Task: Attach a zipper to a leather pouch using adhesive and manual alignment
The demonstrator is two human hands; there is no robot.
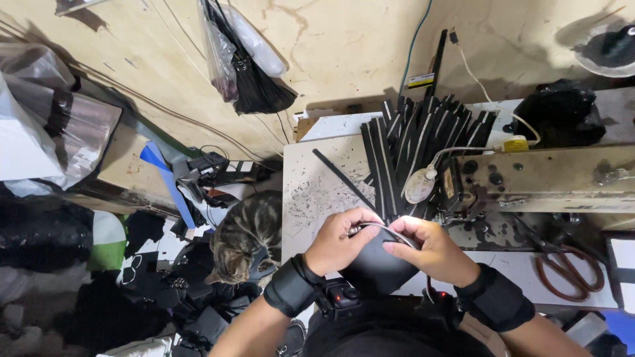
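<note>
Head view: zipper strip (378, 228) pinched between left hand (339, 242) and right hand (430, 250).

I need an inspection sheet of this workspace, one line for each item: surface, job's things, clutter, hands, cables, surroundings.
Surface: white worktable, speckled with dark marks and scraps.
Job's things: black fabric piece with a metal zipper along its top edge, held over the table.
Clutter: pile of black strips; orange-handled scissors; worn sewing machine with a small lamp.
Hands: left hand and right hand both pinch the zipper edge; black wrist bands on both.
Cables: white cable and green cable on the wall.
Surroundings: tabby cat beside the table; black scraps on the floor; plastic bags hanging.
</note>
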